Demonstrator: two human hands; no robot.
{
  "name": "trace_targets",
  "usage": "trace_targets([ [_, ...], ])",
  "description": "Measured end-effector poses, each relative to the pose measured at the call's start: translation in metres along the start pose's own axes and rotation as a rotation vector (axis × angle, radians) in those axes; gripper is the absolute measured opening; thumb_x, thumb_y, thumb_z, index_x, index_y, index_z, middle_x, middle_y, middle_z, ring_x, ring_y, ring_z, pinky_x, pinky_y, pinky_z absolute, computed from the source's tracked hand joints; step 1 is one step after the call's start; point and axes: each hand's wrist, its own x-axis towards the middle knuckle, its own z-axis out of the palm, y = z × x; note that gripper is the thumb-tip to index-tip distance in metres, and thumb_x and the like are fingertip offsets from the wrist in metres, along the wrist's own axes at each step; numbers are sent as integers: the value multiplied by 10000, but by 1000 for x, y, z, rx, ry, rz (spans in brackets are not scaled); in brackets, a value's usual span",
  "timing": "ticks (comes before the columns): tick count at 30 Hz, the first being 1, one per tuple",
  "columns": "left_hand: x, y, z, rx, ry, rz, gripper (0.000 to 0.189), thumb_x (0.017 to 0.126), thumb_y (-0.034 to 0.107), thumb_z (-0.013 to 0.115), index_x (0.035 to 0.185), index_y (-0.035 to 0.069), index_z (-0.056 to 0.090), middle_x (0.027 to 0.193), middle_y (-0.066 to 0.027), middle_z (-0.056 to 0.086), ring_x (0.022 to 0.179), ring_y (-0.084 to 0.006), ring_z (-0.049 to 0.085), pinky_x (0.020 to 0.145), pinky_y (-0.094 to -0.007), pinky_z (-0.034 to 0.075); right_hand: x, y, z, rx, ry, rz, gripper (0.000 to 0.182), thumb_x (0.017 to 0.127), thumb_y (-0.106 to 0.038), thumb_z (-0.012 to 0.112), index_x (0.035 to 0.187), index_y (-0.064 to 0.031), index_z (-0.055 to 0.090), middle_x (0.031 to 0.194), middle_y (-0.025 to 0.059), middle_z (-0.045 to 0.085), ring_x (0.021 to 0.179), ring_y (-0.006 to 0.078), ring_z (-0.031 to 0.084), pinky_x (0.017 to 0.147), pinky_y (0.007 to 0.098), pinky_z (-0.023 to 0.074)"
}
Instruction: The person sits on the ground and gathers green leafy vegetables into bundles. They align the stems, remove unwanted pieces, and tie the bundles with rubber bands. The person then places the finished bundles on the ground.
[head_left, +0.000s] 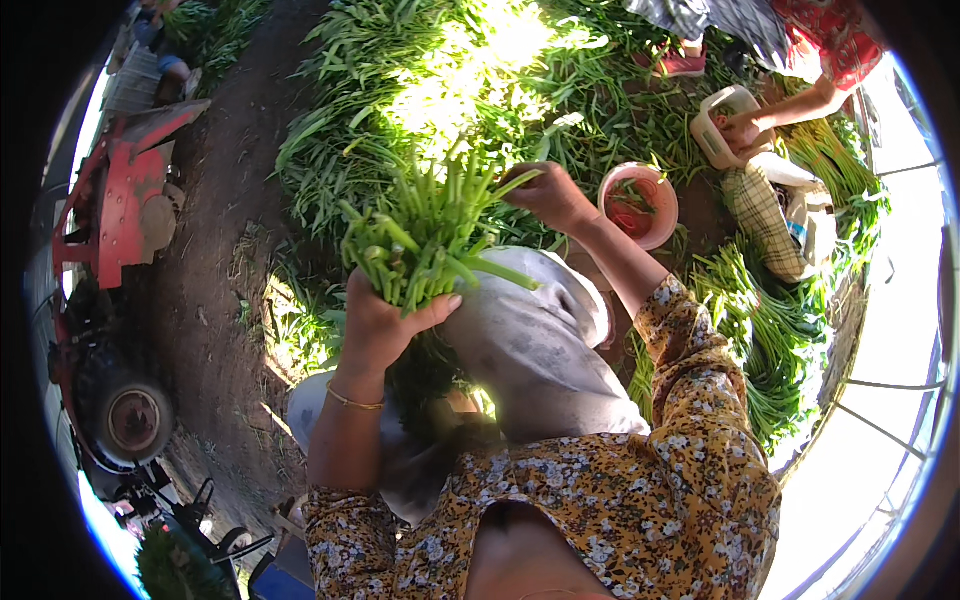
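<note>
My left hand (390, 322) is wrapped around a thick bunch of green vegetable stems (420, 247), its thumb across the front. The cut ends fan out unevenly at the top, a few sticking out to the right. Beside them on the right is my right hand (551, 199), fingers bent close together at the tip of one longer stem. Whether those fingers grip that stem is hidden. Below the bunch, my knee in pale, stained trousers (532, 337) is raised. A pink bucket (669, 206) stands just right of my right hand, with reddish material and a leaf inside.
Loose leafy greens (352, 112) are heaped ahead. Bundled stems (772, 360) lie at the right near a checked bag (765, 217). Another person's hand (742, 133) reaches into a pale plastic basket (709, 139). A red machine (124, 202) and a wheel (131, 420) stand left of the bare soil.
</note>
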Motion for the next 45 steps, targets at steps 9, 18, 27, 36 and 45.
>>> trace_targets([
  [9, -13, 6, -8, 129, 33, 64, 401, 604, 69, 771, 963, 20, 601, 881, -60, 647, 781, -152, 597, 744, -292, 469, 33, -87, 9, 285, -572, -156, 256, 773, -79, 673, 1014, -44, 594, 957, 66, 624, 856, 145, 590, 773, 282, 487],
  [18, 4, -10, -19, 168, -113, -72, 376, 602, 58, 745, 946, -8, 608, 901, -63, 658, 787, -180, 598, 780, -291, 459, 71, -271, 67, 38, -570, -340, 192, 787, -186, 632, 781, 0, 582, 644, 44, 594, 586, 155, 611, 608, 275, 538],
  [27, 12, -36, -35, -217, -164, -149, 340, 569, 16, 720, 896, -40, 641, 819, -99, 654, 733, -153, 587, 719, -294, 467, -105, -241, 49, -1113, -731, -367, 154, 800, -108, 504, 905, -47, 599, 626, 134, 569, 485, 231, 557, 464, 351, 450],
  [36, 10, -43, -33, -294, -117, -109, 458, 545, -37, 726, 991, -36, 620, 930, -81, 651, 810, -167, 606, 782, -282, 473, -78, -246, 54, -1523, -264, -680, 1014, 589, -160, 794, 1398, -106, 185, 1337, 241, 346, 1231, 322, 386, 1000, 356, 384],
  [45, 2, -48, -28, -327, -85, 118, 479, 580, -61, 730, 1038, -22, 592, 967, -69, 645, 851, -136, 594, 791, -286, 477, -6, -177, -18, -869, -492, 27, 1105, 529, -241, 863, 1336, -4, 147, 1316, 256, 333, 1207, 341, 397, 1070, 396, 279],
])
